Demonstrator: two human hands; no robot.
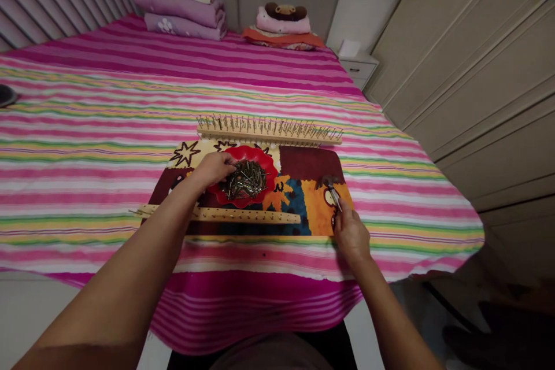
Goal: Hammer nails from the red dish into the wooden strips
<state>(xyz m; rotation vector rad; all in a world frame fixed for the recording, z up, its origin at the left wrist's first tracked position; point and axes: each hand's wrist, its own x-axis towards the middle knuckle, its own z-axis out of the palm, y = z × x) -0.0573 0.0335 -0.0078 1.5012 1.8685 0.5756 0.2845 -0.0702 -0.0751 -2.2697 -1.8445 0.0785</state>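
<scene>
My left hand (215, 167) reaches over the left rim of a red scalloped bowl (272, 169). Its fingers are curled together at the edge of a heap of nails (246, 179); what they pinch is hidden. My right hand (353, 234) is wrapped around a hammer (333, 195), its head pointing away from me over the patterned board (310, 163). Beneath my left forearm lies a wooden strip (247, 215) with a row of small dark spots or nail heads; a nail sticks out at its left end. Behind the bowl, another wooden strip (269, 132) bristles with upright nails.
The board rests on a bed with a striped cover (403, 185). Folded purple bedding (182, 8) and a pile of pillows (284, 23) sit by the headboard. A nightstand (359, 68) and a wardrobe (485, 69) stand on the right. A dark object (6, 95) lies far left.
</scene>
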